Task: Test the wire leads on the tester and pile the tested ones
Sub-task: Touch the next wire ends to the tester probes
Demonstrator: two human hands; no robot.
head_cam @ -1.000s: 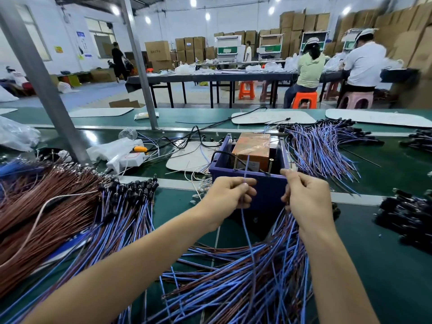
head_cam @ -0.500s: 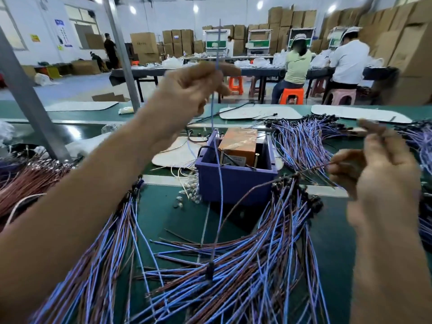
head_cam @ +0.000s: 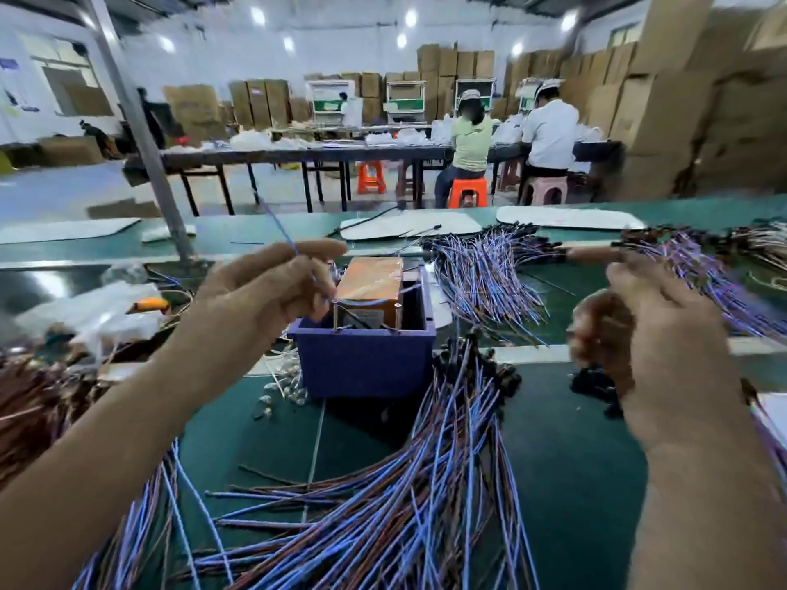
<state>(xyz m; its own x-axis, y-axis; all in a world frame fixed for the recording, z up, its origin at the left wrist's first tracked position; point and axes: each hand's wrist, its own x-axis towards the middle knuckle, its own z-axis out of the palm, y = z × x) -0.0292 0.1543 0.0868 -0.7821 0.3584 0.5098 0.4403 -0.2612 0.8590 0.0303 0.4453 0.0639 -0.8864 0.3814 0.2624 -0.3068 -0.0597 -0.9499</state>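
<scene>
Your left hand (head_cam: 264,291) is raised just left of the tester (head_cam: 366,364), close to its back left corner. Its thumb and forefinger are closed in a pinch on a single wire lead (head_cam: 279,229), and the other fingers are curled beneath. From the pinch the lead rises up and to the left. Below your fingers it bends right toward the top of the tester, though blur hides where it ends. The lead is thin, blue and slightly bowed.

Your right hand (head_cam: 647,334) is up at the right, well apart from the tester, with its fingers curled. It is too smeared to tell whether it has anything in its grasp.

The tester is a purple open-topped box holding an orange-brown block (head_cam: 370,278), and it stands on the green bench (head_cam: 575,462) between your hands. A fanned pile of blue and brown leads (head_cam: 426,504) lies in front of it, the dark ends reaching its right front corner. Another heap of leads (head_cam: 485,278) lies just behind and to its right.
</scene>
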